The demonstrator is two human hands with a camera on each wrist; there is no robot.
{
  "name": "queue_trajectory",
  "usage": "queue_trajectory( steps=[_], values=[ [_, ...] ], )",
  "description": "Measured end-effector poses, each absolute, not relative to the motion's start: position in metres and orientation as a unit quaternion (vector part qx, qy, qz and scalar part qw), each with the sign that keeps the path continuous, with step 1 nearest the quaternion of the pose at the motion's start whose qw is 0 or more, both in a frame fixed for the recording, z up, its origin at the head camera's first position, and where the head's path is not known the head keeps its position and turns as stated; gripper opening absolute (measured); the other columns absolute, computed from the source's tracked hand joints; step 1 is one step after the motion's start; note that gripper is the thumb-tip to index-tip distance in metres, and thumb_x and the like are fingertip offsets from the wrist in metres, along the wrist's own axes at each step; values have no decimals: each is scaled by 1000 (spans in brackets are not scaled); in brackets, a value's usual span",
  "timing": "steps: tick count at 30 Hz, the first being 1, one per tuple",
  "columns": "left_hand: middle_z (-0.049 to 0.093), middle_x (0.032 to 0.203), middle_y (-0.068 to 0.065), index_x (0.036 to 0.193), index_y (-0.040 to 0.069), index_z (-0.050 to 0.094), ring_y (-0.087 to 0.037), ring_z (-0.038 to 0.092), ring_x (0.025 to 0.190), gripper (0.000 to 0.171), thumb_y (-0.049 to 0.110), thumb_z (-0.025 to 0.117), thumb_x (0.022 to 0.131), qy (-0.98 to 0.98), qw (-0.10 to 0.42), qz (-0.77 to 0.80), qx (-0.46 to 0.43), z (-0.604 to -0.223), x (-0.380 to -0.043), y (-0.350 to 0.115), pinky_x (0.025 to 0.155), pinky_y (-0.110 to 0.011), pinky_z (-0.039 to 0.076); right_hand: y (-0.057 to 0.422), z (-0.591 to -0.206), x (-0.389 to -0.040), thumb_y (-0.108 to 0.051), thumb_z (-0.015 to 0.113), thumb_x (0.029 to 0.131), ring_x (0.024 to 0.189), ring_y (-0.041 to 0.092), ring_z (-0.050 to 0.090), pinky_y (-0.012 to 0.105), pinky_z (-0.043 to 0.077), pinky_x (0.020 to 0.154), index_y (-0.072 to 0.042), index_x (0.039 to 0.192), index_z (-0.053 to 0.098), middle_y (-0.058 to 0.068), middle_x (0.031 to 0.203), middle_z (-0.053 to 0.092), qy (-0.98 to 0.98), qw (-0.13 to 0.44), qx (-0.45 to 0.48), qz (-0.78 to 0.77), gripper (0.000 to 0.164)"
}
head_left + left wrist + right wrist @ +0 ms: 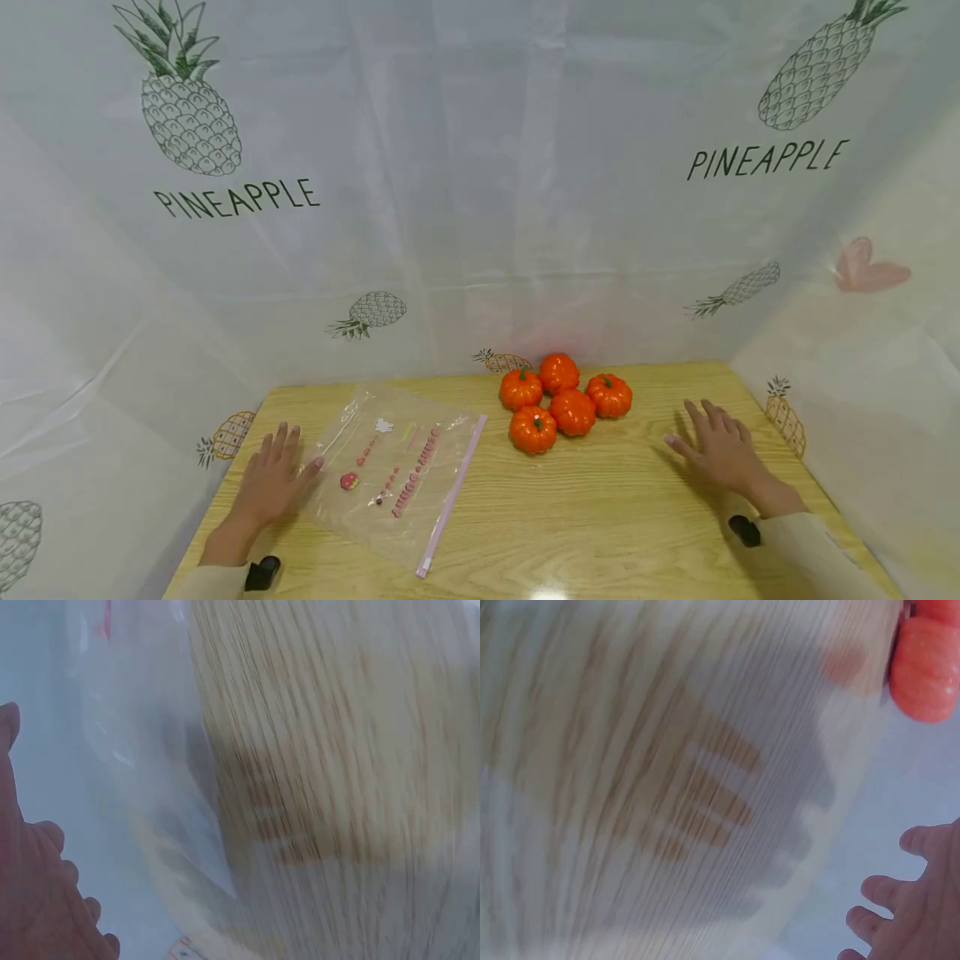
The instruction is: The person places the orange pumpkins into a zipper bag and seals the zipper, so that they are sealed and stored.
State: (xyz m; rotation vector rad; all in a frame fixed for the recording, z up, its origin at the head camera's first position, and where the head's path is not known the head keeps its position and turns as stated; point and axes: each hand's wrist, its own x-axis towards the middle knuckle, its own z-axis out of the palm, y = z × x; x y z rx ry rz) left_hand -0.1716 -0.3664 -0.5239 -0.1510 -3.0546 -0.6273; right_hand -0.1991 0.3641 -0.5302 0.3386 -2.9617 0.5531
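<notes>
A clear zip bag (pixel 367 475) with pink print and a lilac slider edge lies flat on the left half of the table. My left hand (pixel 272 483) is at the bag's left side, fingers extended and the thumb overlapping its edge in the head view. Several small orange pumpkins (pixel 573 412) with green stems sit in a cluster at the back, right of the bag. To the right of them my right hand (pixel 722 448) hovers over the table with fingers spread, holding nothing. The right wrist view shows that hand (pixel 915 900) with one pumpkin (pixel 926 671) beyond it.
The light wood table (pixel 592 508) meets a white curtain (pixel 480 208) with pineapple prints along its back and sides. Black wrist bands (pixel 262 573) show at both sleeves.
</notes>
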Motion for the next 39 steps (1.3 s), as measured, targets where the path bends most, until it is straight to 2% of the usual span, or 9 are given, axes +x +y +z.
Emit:
queue_trajectory(
  steps=[7,14,21,31,39],
  values=[
    [16,167,-39,163,-10,20,-65,13,151,88,48,54,107,-976,25,-202,-78,-526,-166,-342,114,-81,13,349,-531,-202,-45,66,102,138,68,30,80,24,106,11,157,34,45,157,29,-975,58,125,175,85],
    [24,166,-36,161,-7,30,-65,23,147,80,42,61,105,-967,87,-199,-135,-531,-161,-317,110,-81,22,335,-529,-202,-45,65,102,139,66,31,80,24,107,11,157,33,44,157,29,-972,60,133,184,84],
    [21,169,-33,161,-6,32,-62,18,152,82,45,62,104,-967,43,-220,-124,-523,-158,-295,116,-78,16,324,-523,-202,-44,65,103,142,65,28,79,21,110,9,159,32,43,160,27,-970,55,132,197,84],
    [27,168,-31,160,-4,37,-59,27,151,78,40,66,103,-967,44,-201,-153,-521,-147,-261,114,-77,24,310,-519,-211,-42,66,103,142,63,30,79,23,109,10,157,34,43,158,30,-968,68,140,199,82],
    [24,171,-27,162,-2,35,-54,22,155,80,43,64,103,-962,-3,-207,-179,-510,-133,-225,118,-75,21,299,-521,-224,-40,64,104,144,62,30,79,24,111,10,158,32,43,159,29,-970,68,131,193,80]
  ],
)
